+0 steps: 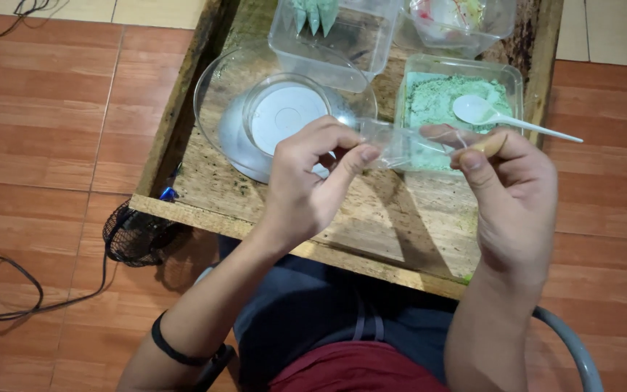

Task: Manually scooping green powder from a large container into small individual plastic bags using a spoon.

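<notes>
Both hands raised over the near part of the wooden desk (371,218), forearms coming up from the lap, wrists bent inward toward each other. Left hand (312,181) curled, thumb and forefinger pinched onto one end of a small clear plastic bag (400,145). Right hand (513,192) closed on the other end of the bag, thumb on top, fingers folded beneath. Bag stretched level between the two hands, a little pale green inside, held above the desk and touching nothing else. Black band around the left forearm.

Just behind the bag, a clear rectangular tub (409,80) of green powder with a white plastic spoon (502,116) lying in it, handle sticking out to the right. Behind the left hand, a round glass bowl (215,80) holding a smaller round container with a white lid (284,112). Further back, two more clear plastic tubs (371,43), one with green cone-shaped packets inside. Red tiled floor (52,131) all round, black cable trailing at left.
</notes>
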